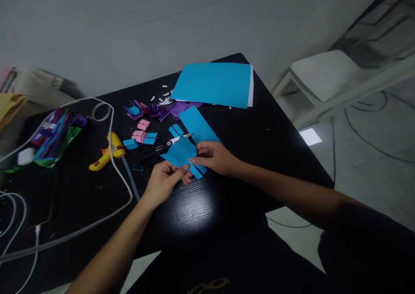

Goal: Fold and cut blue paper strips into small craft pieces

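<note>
A small folded piece of blue paper (181, 152) is held between both hands above the black table. My left hand (166, 179) pinches its lower left edge, thumb on top. My right hand (215, 156) grips its right edge between thumb and fingers. Just beyond the piece lie scissors (179, 139), partly covered by it. A long blue paper strip (199, 125) lies behind my right hand. Small folded blue pieces (151, 138) and pink pieces (139, 135) rest to the left. Another slit blue piece (197, 171) shows under the held paper.
Large blue sheets (212, 84) lie at the back, beside purple paper pieces (178, 110) and white scraps. A yellow glue gun (108, 151), a white cable (127, 186), a phone (41, 196) and a colourful bundle (60, 136) occupy the left. A white stool (327, 73) stands right.
</note>
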A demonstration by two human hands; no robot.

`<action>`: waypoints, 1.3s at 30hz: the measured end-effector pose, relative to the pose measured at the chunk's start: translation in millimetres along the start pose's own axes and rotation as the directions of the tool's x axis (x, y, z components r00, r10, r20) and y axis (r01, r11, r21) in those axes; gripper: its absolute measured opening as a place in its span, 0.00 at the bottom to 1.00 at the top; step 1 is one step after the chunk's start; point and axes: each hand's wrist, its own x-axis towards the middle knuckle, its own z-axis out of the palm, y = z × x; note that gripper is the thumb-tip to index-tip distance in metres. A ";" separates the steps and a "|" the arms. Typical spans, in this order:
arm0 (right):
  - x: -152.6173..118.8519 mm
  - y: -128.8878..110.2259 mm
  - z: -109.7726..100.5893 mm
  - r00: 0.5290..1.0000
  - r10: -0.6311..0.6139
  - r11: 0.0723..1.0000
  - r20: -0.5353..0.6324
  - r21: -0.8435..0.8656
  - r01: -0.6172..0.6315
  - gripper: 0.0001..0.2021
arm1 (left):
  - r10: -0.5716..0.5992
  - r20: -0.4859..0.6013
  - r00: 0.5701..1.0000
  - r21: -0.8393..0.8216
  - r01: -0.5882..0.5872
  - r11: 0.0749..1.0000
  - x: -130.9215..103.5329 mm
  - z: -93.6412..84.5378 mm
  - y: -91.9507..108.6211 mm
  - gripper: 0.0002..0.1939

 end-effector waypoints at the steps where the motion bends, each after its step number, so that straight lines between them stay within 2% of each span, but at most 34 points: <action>1: -0.4 -0.6 0.0 0.999 0.010 1.000 0.036 -0.009 -0.010 0.14 | -0.001 0.001 1.000 0.001 0.001 1.000 -0.2 0.5 -0.2 0.18; 4: -1.6 -3.2 -0.5 0.996 0.015 0.999 0.083 -0.043 -0.011 0.15 | -0.002 -0.004 1.000 0.004 0.002 1.000 0.1 0.8 -0.3 0.18; 13: -0.7 -4.3 -1.2 0.999 -0.026 0.993 0.031 -0.118 0.029 0.19 | 0.026 -0.050 0.998 0.041 -0.024 0.999 0.4 -2.2 4.0 0.15; 26: -1.5 -5.7 -0.9 0.998 -0.002 0.998 0.064 -0.070 0.006 0.14 | 0.045 -0.073 0.996 0.097 -0.038 0.995 1.3 -11.2 7.7 0.12; 30: -0.3 -8.9 -3.4 0.999 -0.038 0.993 -0.006 -0.114 0.037 0.16 | 0.046 -0.117 0.992 0.076 -0.037 0.996 2.4 -16.6 9.6 0.08; 32: -0.3 -10.8 -4.1 1.000 -0.014 0.997 -0.017 -0.075 0.013 0.16 | 0.072 -0.173 0.982 0.017 -0.070 0.997 3.9 -20.0 8.1 0.08; 36: -0.4 -9.1 -2.3 0.995 0.084 0.991 0.046 0.099 -0.089 0.13 | 0.143 -0.256 0.956 -0.174 -0.191 0.966 6.6 -23.7 1.0 0.06; 39: 0.1 -5.3 -0.6 0.994 0.091 0.985 0.057 0.139 -0.098 0.13 | 0.161 -0.252 0.954 -0.157 -0.204 0.966 6.1 -22.2 -2.3 0.12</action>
